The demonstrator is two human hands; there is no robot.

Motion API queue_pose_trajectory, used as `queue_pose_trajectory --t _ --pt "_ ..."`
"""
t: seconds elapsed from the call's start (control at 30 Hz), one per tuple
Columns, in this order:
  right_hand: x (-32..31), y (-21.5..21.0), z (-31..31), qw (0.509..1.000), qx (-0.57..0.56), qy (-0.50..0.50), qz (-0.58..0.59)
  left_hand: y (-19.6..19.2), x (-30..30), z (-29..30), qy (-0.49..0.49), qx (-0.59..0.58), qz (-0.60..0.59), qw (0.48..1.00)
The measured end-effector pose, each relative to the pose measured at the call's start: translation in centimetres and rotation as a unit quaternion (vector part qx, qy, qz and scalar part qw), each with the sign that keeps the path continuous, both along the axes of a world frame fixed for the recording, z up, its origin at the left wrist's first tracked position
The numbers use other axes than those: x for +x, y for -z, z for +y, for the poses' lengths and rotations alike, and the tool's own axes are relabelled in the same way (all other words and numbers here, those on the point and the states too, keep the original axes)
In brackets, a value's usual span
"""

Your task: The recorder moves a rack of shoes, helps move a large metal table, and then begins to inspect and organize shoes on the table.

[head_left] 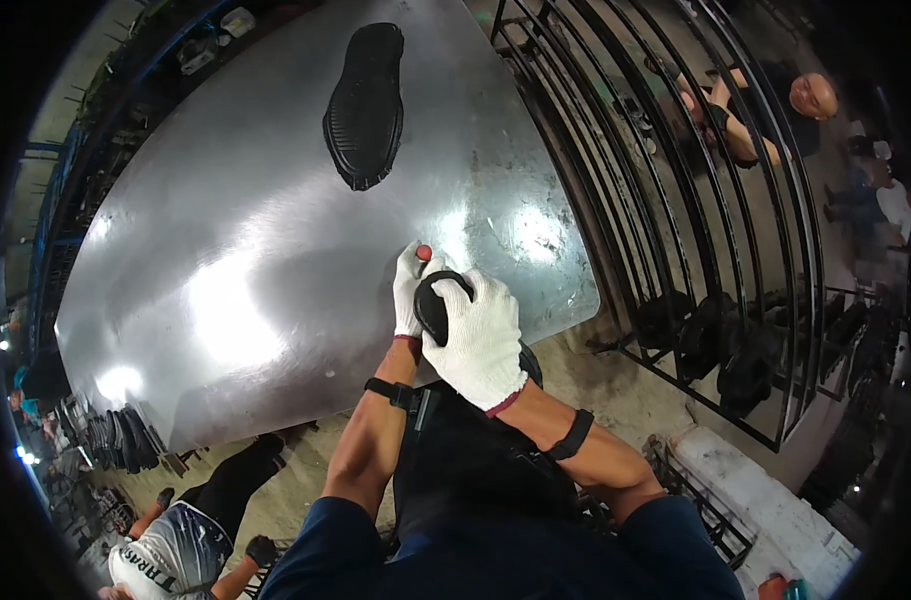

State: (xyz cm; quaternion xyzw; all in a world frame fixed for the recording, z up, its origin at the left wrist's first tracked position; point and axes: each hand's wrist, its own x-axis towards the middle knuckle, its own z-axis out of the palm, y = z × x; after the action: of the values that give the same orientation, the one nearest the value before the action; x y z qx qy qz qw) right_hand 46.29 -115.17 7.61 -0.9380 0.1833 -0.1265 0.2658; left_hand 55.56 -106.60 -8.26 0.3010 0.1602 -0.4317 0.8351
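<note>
Two gloved hands grip a black shoe (437,305) at a steel table (275,260) edge. The right hand (478,340) wraps closed over it; left hand (408,290) fingers pinch its side. It looks light, flexible, best held around the heel.

surface (275,250): a shiny bare sheet-metal top, bright glare spots seen | black shoe sole (364,105): laid tread-up on the far part, well apart from the near edge

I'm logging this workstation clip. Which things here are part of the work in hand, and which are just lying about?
In hand:
- left hand and right hand, both gloved
- black shoe part gripped between them
- metal table under them

Lying about:
- black shoe sole far up the table
- rack holding dark shoes
</note>
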Motion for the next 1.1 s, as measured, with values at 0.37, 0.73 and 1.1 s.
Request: queue_pose_trajectory --t 0.37,0.73,1.1 --pt "-8.4 -0.8 0.6 0.997 0.062 -0.052 -0.015 -10.2 -2.7 -0.4 0.061 0.237 -0.287 0.926" --pt "-14.1 -1.8 -10.8 0.946 -0.050 -0.023 -0.320 -5.7 -0.4 -1.3 -0.050 0.245 -0.223 0.942" --pt "-13.9 4.8 1.5 0.930 0.342 0.135 0.025 1.9 -1.7 1.0 0.116 0.225 -0.240 0.937"
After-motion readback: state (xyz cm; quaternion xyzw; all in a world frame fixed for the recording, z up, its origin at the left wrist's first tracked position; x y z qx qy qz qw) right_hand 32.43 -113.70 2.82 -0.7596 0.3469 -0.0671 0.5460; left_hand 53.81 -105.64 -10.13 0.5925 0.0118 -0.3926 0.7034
